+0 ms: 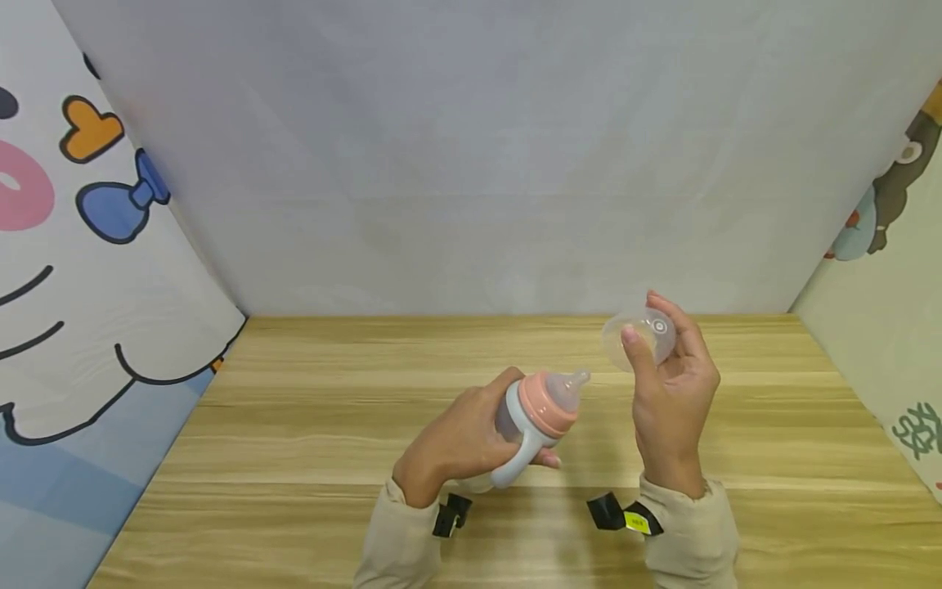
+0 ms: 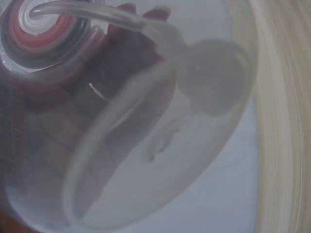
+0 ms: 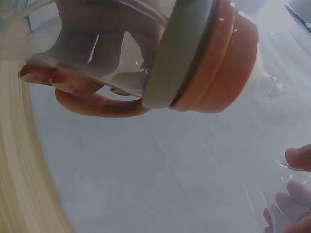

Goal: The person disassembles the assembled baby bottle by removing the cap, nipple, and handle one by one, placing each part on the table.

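Note:
My left hand [image 1: 465, 433] grips a baby bottle [image 1: 546, 404] around its clear body, above the table. The bottle tilts, with its clear teat [image 1: 565, 388] pointing right, and has a pink collar [image 3: 218, 63] and a pale grey handle [image 1: 518, 462]. Through its base in the left wrist view, a straw [image 2: 102, 13] with a rounded weight [image 2: 214, 77] shows inside. To the right, apart from the teat, my right hand [image 1: 673, 401] pinches a clear dome-shaped cap [image 1: 615, 337], thumb on the near side. In the right wrist view the cap is faint at the lower right.
A wood-grain table [image 1: 316, 393] lies beneath both hands. Behind it stands a plain pale wall [image 1: 471, 164]. Cartoon-printed panels border the left [image 1: 74, 327] and right sides. Black straps with small devices [image 1: 605, 511] sit at both wrists.

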A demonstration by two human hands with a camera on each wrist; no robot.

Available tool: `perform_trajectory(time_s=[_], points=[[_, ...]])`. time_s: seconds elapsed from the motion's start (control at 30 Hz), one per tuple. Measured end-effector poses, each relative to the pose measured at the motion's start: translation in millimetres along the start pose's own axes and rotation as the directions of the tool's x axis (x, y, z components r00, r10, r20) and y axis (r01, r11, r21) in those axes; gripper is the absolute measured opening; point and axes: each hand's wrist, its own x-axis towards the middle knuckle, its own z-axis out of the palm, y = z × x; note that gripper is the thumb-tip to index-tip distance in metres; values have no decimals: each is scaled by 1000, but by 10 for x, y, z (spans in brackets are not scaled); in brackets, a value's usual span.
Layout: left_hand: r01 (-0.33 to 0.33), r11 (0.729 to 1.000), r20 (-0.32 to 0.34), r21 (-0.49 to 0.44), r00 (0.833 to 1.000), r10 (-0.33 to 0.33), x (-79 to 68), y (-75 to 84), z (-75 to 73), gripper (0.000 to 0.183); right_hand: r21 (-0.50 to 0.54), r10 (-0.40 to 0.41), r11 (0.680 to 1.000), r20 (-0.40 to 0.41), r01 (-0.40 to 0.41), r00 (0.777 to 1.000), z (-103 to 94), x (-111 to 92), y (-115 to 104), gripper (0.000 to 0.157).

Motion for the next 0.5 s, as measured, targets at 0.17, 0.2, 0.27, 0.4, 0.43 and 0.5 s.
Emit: perform_trajectory(time_s=[0.17, 0.2, 0.27, 0.4, 0.43, 0.5], points=[[2, 1000, 1, 0, 1000, -2, -3, -1, -3, 64, 5, -5, 1000, 6, 5, 1000, -14, 13, 19, 39], [4, 1000, 3, -3, 1000, -4, -4, -2, -4, 64, 5, -2, 1000, 7, 2, 1000, -17, 15, 19, 40], [8, 1000, 6, -6, 1000, -8, -6, -2, -6, 64, 1, 5, 1000, 6, -5, 1000, -20, 16, 16, 40], [15, 1000, 8, -1, 1000, -15, -8, -1, -11, 64, -9, 22, 1000, 1, -22, 1000, -23, 19, 7, 41], [15, 1000, 8, 0, 1000, -15, -8, -1, -13, 64, -15, 25, 1000, 0, -25, 1000, -24, 20, 6, 42], [16, 1000, 7, 4, 1000, -16, -6, -2, -14, 64, -28, 33, 999, -6, -33, 999, -26, 25, 4, 42]])
